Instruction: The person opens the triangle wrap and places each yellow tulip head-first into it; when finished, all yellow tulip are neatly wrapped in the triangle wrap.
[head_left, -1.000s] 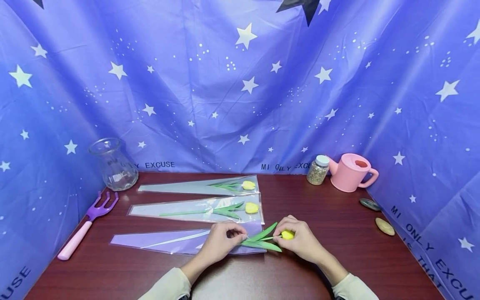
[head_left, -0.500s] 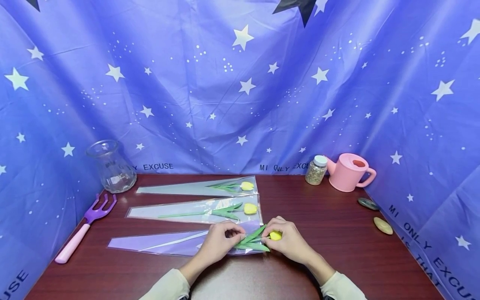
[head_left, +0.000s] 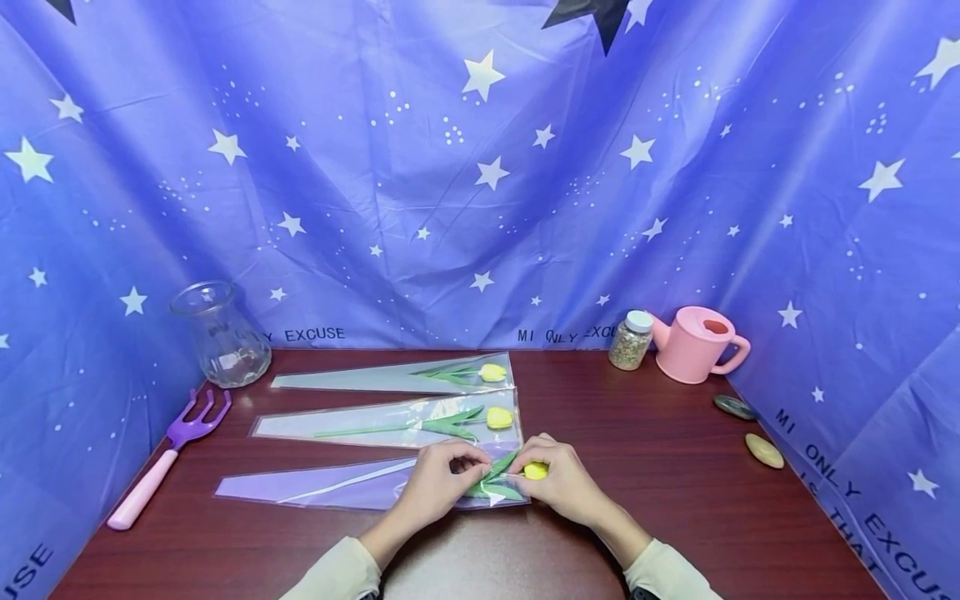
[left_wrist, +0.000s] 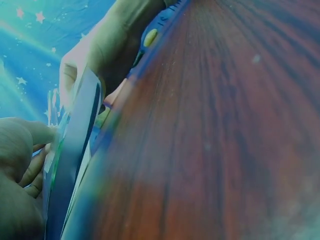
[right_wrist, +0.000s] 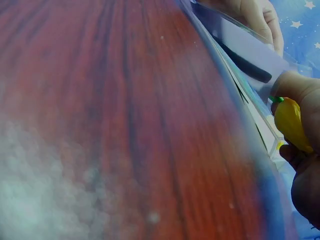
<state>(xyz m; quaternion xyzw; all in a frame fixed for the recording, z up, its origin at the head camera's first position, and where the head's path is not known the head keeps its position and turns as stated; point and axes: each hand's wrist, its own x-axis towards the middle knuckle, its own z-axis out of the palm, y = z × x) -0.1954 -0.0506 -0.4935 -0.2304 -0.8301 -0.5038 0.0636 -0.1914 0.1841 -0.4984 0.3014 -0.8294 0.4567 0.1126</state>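
Note:
A purple-backed clear flower sleeve [head_left: 300, 486] lies nearest me on the table, its wide end to the right. My left hand [head_left: 435, 483] pinches the sleeve's upper layer near that open end. My right hand [head_left: 564, 483] pinches the stem of a yellow artificial tulip [head_left: 536, 471] just below its bloom. The tulip's green leaves are inside the sleeve's mouth, while the bloom is outside beside my right fingers. In the right wrist view the yellow bloom [right_wrist: 290, 122] sits against my palm. My left fingers hide part of the stem.
Two more sleeved yellow tulips, a middle one [head_left: 375, 422] and a far one [head_left: 360, 379], lie behind. At left are a glass vase [head_left: 232, 358] and a purple hand fork [head_left: 161, 467]. A jar [head_left: 631, 346], pink watering can [head_left: 693, 346] and two stones [head_left: 763, 451] are at right.
My right hand has moved left with the tulip, sliding its leaves into the sleeve. My left hand keeps its hold on the sleeve's mouth. The head view has shifted slightly.

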